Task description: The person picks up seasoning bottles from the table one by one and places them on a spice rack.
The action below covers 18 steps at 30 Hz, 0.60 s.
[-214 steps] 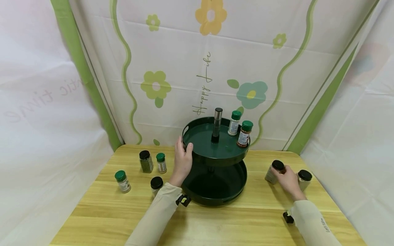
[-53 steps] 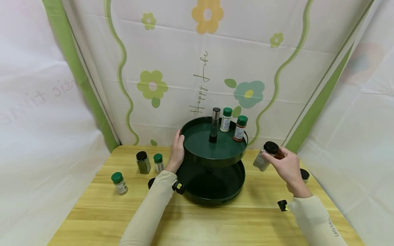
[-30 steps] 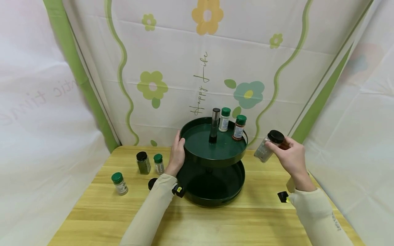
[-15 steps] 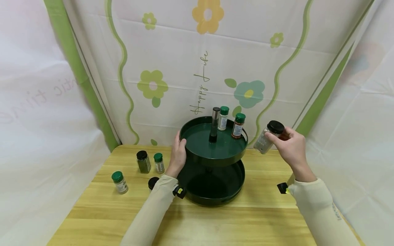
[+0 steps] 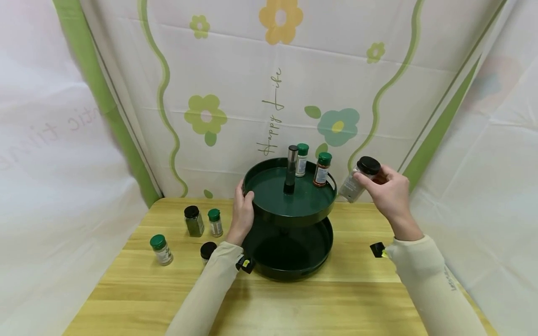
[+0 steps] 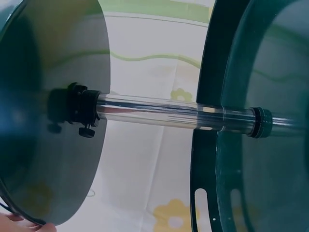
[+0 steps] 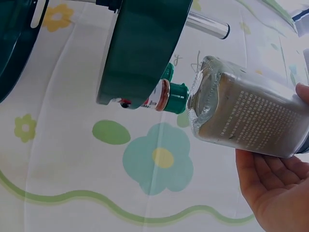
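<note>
A dark green two-tier turntable stands on the wooden table. My left hand grips the left rim of its upper tray, thumb over the edge; in the left wrist view only some fingertips show at that rim. My right hand holds a clear spice jar with a black lid, tilted in the air just right of the upper tray. Grey-brown powder fills this jar in the right wrist view. Two green-capped jars, one white and one red, stand on the upper tray behind and right of the centre post.
Left of the turntable stand a black-lidded jar of green herbs, two green-capped jars, one nearer and one farther, and a black-lidded jar partly behind my left sleeve. A printed curtain encloses the table.
My right hand has lifted the black-lidded jar off the table and brought it up and leftward to the upper tray. The two jars on that tray have shifted left and back as it turned.
</note>
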Each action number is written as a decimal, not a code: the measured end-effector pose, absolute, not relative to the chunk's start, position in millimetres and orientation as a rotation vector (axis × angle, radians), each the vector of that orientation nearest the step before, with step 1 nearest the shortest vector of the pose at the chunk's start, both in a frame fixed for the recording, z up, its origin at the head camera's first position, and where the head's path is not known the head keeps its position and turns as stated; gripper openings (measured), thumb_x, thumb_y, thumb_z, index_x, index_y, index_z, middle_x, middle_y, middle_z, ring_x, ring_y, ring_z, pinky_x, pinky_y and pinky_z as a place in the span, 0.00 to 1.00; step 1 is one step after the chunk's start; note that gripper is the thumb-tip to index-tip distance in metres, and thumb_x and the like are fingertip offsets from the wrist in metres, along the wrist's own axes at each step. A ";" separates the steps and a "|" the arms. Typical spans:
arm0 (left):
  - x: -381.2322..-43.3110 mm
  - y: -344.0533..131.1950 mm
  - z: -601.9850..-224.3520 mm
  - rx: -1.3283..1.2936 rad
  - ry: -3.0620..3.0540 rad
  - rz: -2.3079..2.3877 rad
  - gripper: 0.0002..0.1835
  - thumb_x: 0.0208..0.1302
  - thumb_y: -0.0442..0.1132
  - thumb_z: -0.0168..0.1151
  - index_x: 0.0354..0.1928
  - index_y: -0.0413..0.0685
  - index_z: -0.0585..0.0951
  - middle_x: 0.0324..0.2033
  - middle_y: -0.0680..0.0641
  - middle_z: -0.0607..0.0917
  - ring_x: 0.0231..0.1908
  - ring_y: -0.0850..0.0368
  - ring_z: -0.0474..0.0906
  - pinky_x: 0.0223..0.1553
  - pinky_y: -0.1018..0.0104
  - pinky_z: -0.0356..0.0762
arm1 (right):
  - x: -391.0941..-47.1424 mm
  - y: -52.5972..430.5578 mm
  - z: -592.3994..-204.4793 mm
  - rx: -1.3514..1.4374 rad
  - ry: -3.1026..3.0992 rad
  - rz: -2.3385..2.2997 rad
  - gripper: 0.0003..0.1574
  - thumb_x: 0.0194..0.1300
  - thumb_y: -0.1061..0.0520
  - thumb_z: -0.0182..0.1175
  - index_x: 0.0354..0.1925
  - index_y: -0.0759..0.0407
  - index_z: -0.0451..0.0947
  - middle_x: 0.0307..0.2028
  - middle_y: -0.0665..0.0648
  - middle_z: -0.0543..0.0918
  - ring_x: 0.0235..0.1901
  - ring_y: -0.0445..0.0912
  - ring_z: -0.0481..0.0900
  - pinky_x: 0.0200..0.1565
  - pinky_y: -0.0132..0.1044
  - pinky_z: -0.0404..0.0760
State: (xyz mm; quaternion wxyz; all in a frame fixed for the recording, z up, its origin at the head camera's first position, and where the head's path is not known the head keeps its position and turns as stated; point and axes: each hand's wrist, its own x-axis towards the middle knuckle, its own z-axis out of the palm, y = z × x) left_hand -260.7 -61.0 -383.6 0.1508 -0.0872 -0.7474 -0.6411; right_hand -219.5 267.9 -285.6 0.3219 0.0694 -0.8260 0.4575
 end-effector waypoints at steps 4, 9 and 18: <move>-258.7 -60.7 -383.3 -0.240 -2.158 -1.837 0.30 0.74 0.48 0.37 0.74 0.52 0.47 0.72 0.49 0.50 0.70 0.52 0.46 0.67 0.50 0.49 | -221.3 261.3 -281.0 0.196 -2.165 1.208 0.23 0.55 0.51 0.70 0.44 0.65 0.81 0.30 0.44 0.80 0.30 0.37 0.77 0.31 0.23 0.75; -257.3 -59.6 -383.7 -0.259 -2.139 -1.836 0.30 0.74 0.47 0.38 0.74 0.51 0.47 0.72 0.49 0.50 0.70 0.52 0.46 0.66 0.49 0.49 | -225.9 254.1 -277.0 0.215 -2.147 1.205 0.21 0.55 0.50 0.70 0.42 0.64 0.82 0.28 0.46 0.80 0.28 0.39 0.75 0.29 0.24 0.73; -255.5 -57.6 -384.3 -0.272 -2.116 -1.847 0.31 0.74 0.45 0.39 0.74 0.49 0.46 0.72 0.46 0.48 0.70 0.51 0.46 0.66 0.50 0.50 | -235.1 242.0 -279.5 0.256 -2.100 1.193 0.21 0.54 0.49 0.70 0.38 0.65 0.82 0.26 0.53 0.80 0.25 0.41 0.73 0.28 0.26 0.71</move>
